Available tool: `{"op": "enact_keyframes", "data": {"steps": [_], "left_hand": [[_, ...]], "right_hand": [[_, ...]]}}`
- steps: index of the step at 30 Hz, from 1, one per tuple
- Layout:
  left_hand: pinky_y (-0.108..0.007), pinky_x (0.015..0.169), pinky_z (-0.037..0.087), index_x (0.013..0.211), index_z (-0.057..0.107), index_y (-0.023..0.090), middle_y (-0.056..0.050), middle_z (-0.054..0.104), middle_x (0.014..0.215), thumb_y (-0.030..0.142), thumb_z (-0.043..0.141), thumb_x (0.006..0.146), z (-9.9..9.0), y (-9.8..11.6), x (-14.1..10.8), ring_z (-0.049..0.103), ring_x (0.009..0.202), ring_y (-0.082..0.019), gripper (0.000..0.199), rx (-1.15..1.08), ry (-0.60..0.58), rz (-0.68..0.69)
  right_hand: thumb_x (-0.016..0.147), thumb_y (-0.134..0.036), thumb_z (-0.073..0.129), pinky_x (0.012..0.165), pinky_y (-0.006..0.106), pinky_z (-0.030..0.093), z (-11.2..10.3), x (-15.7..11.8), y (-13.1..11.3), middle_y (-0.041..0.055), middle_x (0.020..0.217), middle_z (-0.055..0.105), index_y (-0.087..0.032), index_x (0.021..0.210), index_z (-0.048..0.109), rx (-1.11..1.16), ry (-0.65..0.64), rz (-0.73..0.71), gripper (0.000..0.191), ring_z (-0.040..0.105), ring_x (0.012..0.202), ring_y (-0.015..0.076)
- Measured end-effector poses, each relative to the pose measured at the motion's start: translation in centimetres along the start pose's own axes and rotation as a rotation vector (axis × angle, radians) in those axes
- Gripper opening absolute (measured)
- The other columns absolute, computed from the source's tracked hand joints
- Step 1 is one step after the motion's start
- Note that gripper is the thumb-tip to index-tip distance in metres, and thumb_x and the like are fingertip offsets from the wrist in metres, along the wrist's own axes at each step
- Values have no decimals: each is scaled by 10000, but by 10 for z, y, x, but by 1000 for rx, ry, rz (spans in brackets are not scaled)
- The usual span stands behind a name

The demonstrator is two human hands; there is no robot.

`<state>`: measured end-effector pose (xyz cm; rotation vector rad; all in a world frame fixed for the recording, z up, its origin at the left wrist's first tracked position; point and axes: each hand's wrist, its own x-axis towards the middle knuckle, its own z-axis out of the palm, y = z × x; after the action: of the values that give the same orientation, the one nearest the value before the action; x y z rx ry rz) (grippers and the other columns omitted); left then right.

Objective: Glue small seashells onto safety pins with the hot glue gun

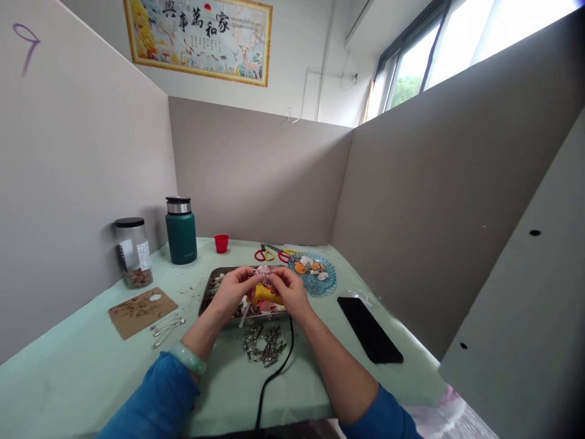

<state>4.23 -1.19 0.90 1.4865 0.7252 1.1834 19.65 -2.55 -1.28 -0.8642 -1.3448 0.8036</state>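
Over a metal tray (202, 305), my left hand (235, 289) and my right hand (291, 291) meet, fingertips pinched together from both sides on a small pale pink piece (262, 272). It looks like a flower-shaped ornament, too small to make out fully. Below my fingers, a yellow tool (265, 295) that looks like a glue gun lies in the tray, with a whitish stick (245, 313) near the rim. Small colourful pieces fill the tray, partly hidden by my hands. In front of it lies a pile of small metal clips (274, 345).
A black cord (269, 379) runs to the table's front edge. At right are a blue glass plate (333, 277) of ornaments and a black phone-like slab (370, 330). Scissors (269, 253), a red cup (222, 244), a green flask (181, 235), a jar (137, 256), cardboard (141, 314) and safety pins (167, 327) surround the tray.
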Motion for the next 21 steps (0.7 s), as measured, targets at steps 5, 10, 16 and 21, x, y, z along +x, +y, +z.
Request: {"op": "enact_keyframes", "data": {"steps": [5, 10, 16, 21], "left_hand": [[-194, 460, 366, 733, 569, 139, 45, 527, 515, 423, 716, 654, -2, -3, 2, 447, 432, -71, 329, -5, 0, -12], [-198, 464, 379, 746, 576, 135, 41, 527, 519, 416, 711, 665, -2, -3, 2, 450, 436, -73, 322, -13, 5, -19], [-203, 458, 385, 865, 602, 136, 40, 543, 538, 406, 721, 656, -3, -3, 2, 458, 437, -80, 361, -37, 14, -15], [-191, 475, 382, 826, 606, 135, 48, 514, 484, 434, 690, 685, -4, -2, 2, 443, 444, -77, 341, -42, 73, -3]], "right_hand": [[792, -406, 569, 509, 215, 373, -1, 0, 0, -52, 542, 481, -182, 778, 585, 1, 14, -44, 225, 445, 495, 95], [788, -406, 575, 498, 212, 359, -1, -1, -2, -53, 533, 477, -178, 775, 580, 32, 27, -41, 229, 428, 484, 91], [787, -421, 572, 498, 218, 352, -2, -1, -5, -54, 508, 463, -177, 742, 565, 54, 70, -44, 248, 408, 475, 93], [777, -443, 574, 485, 218, 341, -2, -1, -8, -51, 513, 462, -177, 734, 562, 41, 106, -24, 270, 401, 474, 93]]}}
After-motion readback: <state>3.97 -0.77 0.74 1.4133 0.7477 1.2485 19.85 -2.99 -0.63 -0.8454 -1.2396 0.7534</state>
